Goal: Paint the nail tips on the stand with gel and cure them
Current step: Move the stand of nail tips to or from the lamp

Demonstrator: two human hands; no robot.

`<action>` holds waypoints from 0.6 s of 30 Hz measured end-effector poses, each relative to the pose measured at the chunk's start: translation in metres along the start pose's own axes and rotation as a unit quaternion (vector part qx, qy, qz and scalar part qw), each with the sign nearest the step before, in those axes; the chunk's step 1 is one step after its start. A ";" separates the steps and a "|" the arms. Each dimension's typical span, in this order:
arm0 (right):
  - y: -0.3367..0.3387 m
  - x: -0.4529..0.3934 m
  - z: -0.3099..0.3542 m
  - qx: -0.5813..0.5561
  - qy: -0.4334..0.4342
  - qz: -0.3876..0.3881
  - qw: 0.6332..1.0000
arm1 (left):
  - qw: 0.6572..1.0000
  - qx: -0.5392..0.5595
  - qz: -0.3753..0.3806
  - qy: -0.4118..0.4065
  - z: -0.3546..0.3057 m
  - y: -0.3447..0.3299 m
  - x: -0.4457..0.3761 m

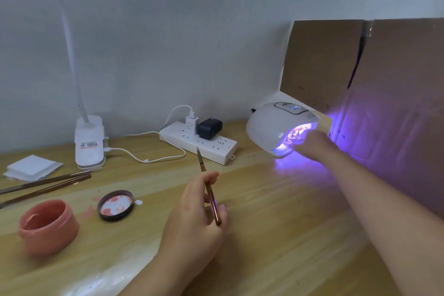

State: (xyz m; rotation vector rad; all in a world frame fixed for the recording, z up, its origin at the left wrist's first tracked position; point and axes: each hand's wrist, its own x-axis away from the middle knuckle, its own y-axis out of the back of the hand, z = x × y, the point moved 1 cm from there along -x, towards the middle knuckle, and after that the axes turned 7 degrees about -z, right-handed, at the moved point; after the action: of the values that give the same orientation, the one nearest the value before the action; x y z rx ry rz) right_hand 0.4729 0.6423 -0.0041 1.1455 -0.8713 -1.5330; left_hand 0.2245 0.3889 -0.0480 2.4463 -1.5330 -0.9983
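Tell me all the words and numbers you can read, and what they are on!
None can be read for sure.
Nail curing lamp display: lit digits, too blurred.
Desk lamp base sticker: print too small.
White charger in the power strip: label too small.

We note: grey wall [216, 43]; wooden desk [276, 223]; lit clip lamp [89, 142]; power strip [204, 144]; cardboard [336, 60] at right.

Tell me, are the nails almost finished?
Painting looks done for now: the gel jar sits open, untouched, and the left hand just holds the brush. Curing is underway: the right hand is at the glowing lamp. Taking them out remains.
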 end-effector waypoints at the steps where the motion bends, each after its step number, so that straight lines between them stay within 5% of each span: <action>1: 0.011 -0.003 0.002 -0.003 0.006 -0.054 0.999 | 1.000 0.001 -0.004 0.006 0.000 0.000 0.000; 4: 0.040 -0.013 0.019 -0.082 0.037 -0.156 0.984 | 0.999 0.002 -0.039 0.024 0.001 0.000 -0.003; 8: 0.042 -0.032 0.046 -0.127 0.058 -0.037 0.989 | 0.997 0.004 -0.071 0.041 0.002 0.001 -0.005; 14: 0.041 -0.050 0.062 0.049 0.049 -0.015 0.998 | 0.997 0.004 -0.068 0.039 0.003 0.000 -0.004; 18: 0.041 -0.061 0.062 0.055 0.059 -0.002 0.997 | 0.997 -0.005 -0.068 0.019 0.003 -0.001 -0.005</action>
State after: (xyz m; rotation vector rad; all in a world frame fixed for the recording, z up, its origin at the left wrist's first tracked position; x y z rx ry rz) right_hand 0.4291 0.6902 0.0662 1.3049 -0.8828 -1.4187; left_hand 0.2221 0.3940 -0.0488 2.5762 -1.3618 -0.9722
